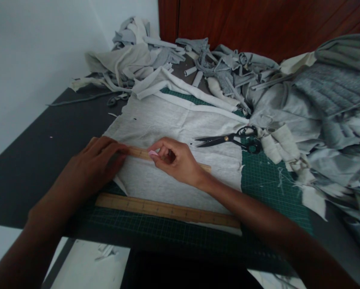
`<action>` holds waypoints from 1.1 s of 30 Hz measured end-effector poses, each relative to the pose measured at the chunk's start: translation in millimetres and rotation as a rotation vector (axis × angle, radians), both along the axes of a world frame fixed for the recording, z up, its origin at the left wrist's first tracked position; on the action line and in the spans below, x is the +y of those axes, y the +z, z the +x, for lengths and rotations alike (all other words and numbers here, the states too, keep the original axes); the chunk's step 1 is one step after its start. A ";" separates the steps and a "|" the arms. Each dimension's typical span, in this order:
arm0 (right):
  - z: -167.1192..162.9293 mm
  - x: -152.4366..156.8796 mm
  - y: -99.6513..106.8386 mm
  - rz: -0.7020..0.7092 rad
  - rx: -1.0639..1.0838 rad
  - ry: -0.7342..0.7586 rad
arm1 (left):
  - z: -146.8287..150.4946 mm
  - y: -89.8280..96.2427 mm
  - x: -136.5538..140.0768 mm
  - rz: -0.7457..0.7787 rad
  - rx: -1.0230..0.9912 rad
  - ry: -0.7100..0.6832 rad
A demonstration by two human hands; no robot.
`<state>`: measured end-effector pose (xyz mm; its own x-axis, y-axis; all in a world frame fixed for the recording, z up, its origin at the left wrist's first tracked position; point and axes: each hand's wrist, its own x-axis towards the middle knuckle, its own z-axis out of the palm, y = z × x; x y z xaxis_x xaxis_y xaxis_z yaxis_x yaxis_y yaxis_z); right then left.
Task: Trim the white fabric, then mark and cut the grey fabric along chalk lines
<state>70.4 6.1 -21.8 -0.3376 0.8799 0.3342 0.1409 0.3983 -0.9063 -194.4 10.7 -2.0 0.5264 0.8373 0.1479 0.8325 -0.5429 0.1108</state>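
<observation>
A wooden ruler (137, 152) lies across a light grey cloth (167, 184). My left hand (103, 158) grips its left end, thumb and fingers drawn together there. Pinched between the thumb and fingers of my right hand (176, 160) is a small pink piece of tailor's chalk (152, 153), held at the ruler's edge. Part of the ruler is hidden beneath this hand. A second, longer wooden ruler (167, 210) rests along the cloth's near edge. Black scissors (226, 139) lie on the cloth to the right of my right hand, blades pointing left.
A green cutting mat (267, 188) lies under the cloth on a dark table (20, 152). Heaps of grey fabric scraps (131, 60) line the back, and a larger fabric pile (333, 92) stands at right. Another small pair of scissors (116, 98) sits at the back left.
</observation>
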 end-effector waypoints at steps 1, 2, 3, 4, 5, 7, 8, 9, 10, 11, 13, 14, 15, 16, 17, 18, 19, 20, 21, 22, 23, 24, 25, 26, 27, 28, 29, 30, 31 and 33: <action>0.0 0.5 0.5 0.002 -0.006 0.000 | -0.1 -0.2 0.0 -0.005 -0.018 0.017; 0.1 0.8 1.0 0.003 -0.010 0.000 | -0.1 -0.5 0.1 -0.012 -0.033 0.033; 0.1 1.0 1.3 0.004 -0.012 0.001 | -0.3 -1.0 0.4 -0.019 -0.044 0.048; 0.2 1.1 1.3 0.006 -0.007 0.001 | -0.7 -1.7 0.7 -0.021 -0.051 0.062; 0.2 1.1 1.2 0.010 0.001 0.002 | -1.5 -2.8 1.2 -0.020 -0.056 0.072; 0.5 1.1 0.2 0.022 0.021 0.007 | -4.4 -5.6 2.7 -0.001 -0.071 0.069; 0.8 1.0 -0.6 0.028 0.025 0.011 | -6.4 -7.2 3.6 0.025 -0.084 0.055; 1.3 0.9 -1.4 0.032 0.022 0.017 | -8.5 -8.6 4.6 0.057 -0.095 0.032; 1.8 0.8 -2.2 0.035 0.010 0.028 | -10.7 -9.7 5.5 0.092 -0.105 0.003; 2.3 0.7 -2.8 0.039 -0.010 0.046 | -12.7 -10.4 6.3 0.120 -0.115 -0.028; 2.1 0.9 -3.2 0.055 -0.070 0.082 | -15.6 -10.2 7.1 0.146 -0.149 -0.073; 1.1 1.5 -2.9 0.064 -0.114 0.092 | -16.3 -9.6 7.1 0.139 -0.168 -0.087; -0.9 2.5 -2.3 0.073 -0.165 0.092 | -16.5 -8.8 6.9 0.131 -0.191 -0.094; -3.9 4.3 -1.3 0.083 -0.223 0.085 | -16.2 -8.2 6.5 0.123 -0.211 -0.092; -8.0 6.9 0.0 0.096 -0.280 0.076 | -15.5 -7.7 6.2 0.115 -0.223 -0.083; -13.0 10.1 1.7 0.113 -0.335 0.073 | -14.7 -7.4 6.0 0.108 -0.226 -0.066; -18.8 14.0 3.9 0.131 -0.387 0.086 | -13.8 -7.3 6.0 0.105 -0.224 -0.037; -25.1 18.3 6.6 0.149 -0.435 0.113 | -13.1 -7.2 6.1 0.095 -0.218 0.002; -31.8 22.6 9.8 0.161 -0.483 0.148 | -12.7 -6.9 6.5 0.080 -0.210 0.047; -38.7 26.7 13.2 0.169 -0.531 0.184 | -12.8 -6.3 7.0 0.051 -0.197 0.097; -45.6 30.3 16.8 0.175 -0.578 0.211 | -13.4 -5.2 7.6 0.012 -0.185 0.155; -52.4 33.3 20.2 0.182 -0.623 0.226 | -14.3 -3.8 8.1 -0.032 -0.178 0.218; -59.0 35.6 23.3 0.191 -0.664 0.226 | -15.6 -1.9 8.5 -0.080 -0.176 0.278; -65.4 37.4 25.7 0.200 -0.699 0.217 | -16.8 0.1 8.7 -0.121 -0.183 0.329; -71.5 38.7 27.5 0.209 -0.729 0.209 | -17.7 2.1 8.7 -0.149 -0.193 0.367; -77.0 39.6 28.6 0.215 -0.752 0.202 | -18.3 3.9 8.6 -0.169 -0.199 0.390; -81.9 40.3 29.0 0.218 -0.767 0.201 | -18.4 5.4 8.5 -0.179 -0.200 0.402; -85.8 40.7 29.0 0.220 -0.775 0.198 | -18.1 6.4 8.4 -0.185 -0.193 0.405; -88.2 40.7 28.8 0.227 -0.775 0.196 | -17.6 6.8 8.5 -0.188 -0.179 0.406; -87.4 39.1 28.4 0.233 -0.771 0.190 | -16.6 6.0 9.4 -0.183 -0.155 0.399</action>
